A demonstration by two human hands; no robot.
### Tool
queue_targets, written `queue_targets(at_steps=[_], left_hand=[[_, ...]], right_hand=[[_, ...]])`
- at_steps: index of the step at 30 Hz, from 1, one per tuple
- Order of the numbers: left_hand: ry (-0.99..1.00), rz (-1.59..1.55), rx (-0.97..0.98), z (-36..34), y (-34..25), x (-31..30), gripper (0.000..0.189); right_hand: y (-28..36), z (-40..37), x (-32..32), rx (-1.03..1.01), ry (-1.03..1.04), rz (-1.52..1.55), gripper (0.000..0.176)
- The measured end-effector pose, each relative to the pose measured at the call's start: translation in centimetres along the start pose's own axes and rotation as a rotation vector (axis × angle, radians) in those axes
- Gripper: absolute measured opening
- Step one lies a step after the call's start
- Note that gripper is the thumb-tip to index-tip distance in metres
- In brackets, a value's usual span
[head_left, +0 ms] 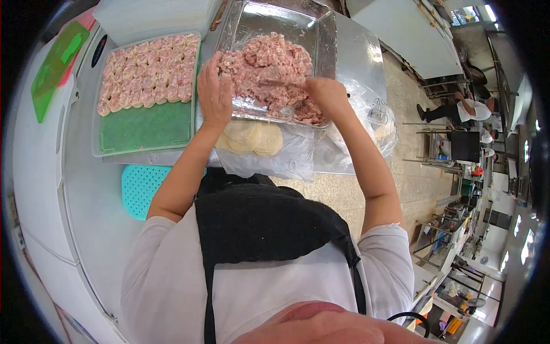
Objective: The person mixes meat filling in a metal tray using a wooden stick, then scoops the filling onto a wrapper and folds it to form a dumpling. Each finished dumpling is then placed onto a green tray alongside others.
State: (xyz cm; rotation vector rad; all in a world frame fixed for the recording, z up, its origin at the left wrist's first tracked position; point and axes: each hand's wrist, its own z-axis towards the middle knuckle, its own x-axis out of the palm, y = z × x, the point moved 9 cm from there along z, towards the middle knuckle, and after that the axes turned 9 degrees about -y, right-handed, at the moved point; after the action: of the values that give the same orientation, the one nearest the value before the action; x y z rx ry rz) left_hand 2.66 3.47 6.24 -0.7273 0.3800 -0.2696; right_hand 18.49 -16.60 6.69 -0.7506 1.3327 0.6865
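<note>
Pink minced meat (269,57), judged soft, sticky and easily smeared, is being worked in the shiny metal tray (326,34) at twelve o'clock on the counter (86,189). It is best scooped with the thin spatula (278,82), which is being clasped in the closed grip of the right hand (325,93). The left hand (215,92) is being held curled at the tray's nine o'clock rim, and what its grip has cannot be told. Round, pale wrappers (255,137) are lying at six o'clock.

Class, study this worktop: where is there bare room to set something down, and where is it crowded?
Bare: the near half of the green-lined tray, below the dumplings, and the steel counter left of that tray. Crowded: the meat pan, where the left hand and the right hand, gripping a flat tool, work, and the wrappers below it.
</note>
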Motion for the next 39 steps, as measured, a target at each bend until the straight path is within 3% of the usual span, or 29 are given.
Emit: queue_targets(at_steps=[3,6,13,14,16,19,21,23,24,26,29,31,34,39], left_hand=[[-0.031,-0.039,0.001,-0.1,0.2,-0.2,0.056],[-0.082,-0.189,-0.099,-0.4,1.2,-0.8,0.059],[-0.130,-0.242,-0.152,-0.2,1.8,-1.2,0.066],[-0.135,-0.239,-0.140,-0.3,1.8,-1.2,0.066],[-0.137,-0.244,-0.143,-0.4,1.9,-1.2,0.065],[-0.125,-0.210,-0.131,-0.1,1.7,-1.2,0.064],[-0.108,-0.171,-0.116,0.0,1.4,-1.2,0.063],[-0.098,-0.145,-0.099,0.0,1.1,-1.1,0.062],[-0.098,-0.149,-0.100,0.1,1.1,-1.1,0.062],[-0.090,-0.152,-0.111,0.1,0.9,-1.2,0.062],[-0.076,-0.118,-0.073,0.0,0.7,-0.9,0.063],[-0.074,-0.104,-0.065,0.0,0.7,-0.7,0.064],[-0.060,-0.066,-0.061,-0.1,0.5,-0.6,0.064],[-0.047,-0.089,-0.050,0.0,0.2,-0.6,0.062]], right_hand=[[-2.6,0.3,1.0,0.119,-0.013,0.019,0.022],[-4.2,1.0,0.8,0.063,0.066,-0.097,0.033],[0.6,1.8,-11.6,-0.063,-0.058,-0.350,0.026],[1.5,2.2,-11.2,-0.069,-0.058,-0.350,0.026],[6.4,2.6,-11.4,-0.298,-0.276,-0.240,0.023],[10.8,5.1,-6.2,-0.247,-0.129,-0.165,0.018],[10.3,6.6,-1.6,-0.215,-0.067,-0.168,0.017],[5.5,6.2,0.1,-0.105,-0.076,-0.103,0.017],[2.0,5.7,0.0,-0.008,-0.083,-0.045,0.018],[-2.4,3.9,-0.9,-0.017,-0.105,-0.151,0.016],[-4.0,2.0,-4.9,0.060,-0.121,-0.162,0.020],[-3.0,2.0,-7.2,-0.060,-0.101,-0.418,0.023],[2.0,2.0,-10.8,-0.105,-0.202,-0.366,0.022],[5.7,3.0,-3.2,-0.051,-0.175,-0.223,0.015]])
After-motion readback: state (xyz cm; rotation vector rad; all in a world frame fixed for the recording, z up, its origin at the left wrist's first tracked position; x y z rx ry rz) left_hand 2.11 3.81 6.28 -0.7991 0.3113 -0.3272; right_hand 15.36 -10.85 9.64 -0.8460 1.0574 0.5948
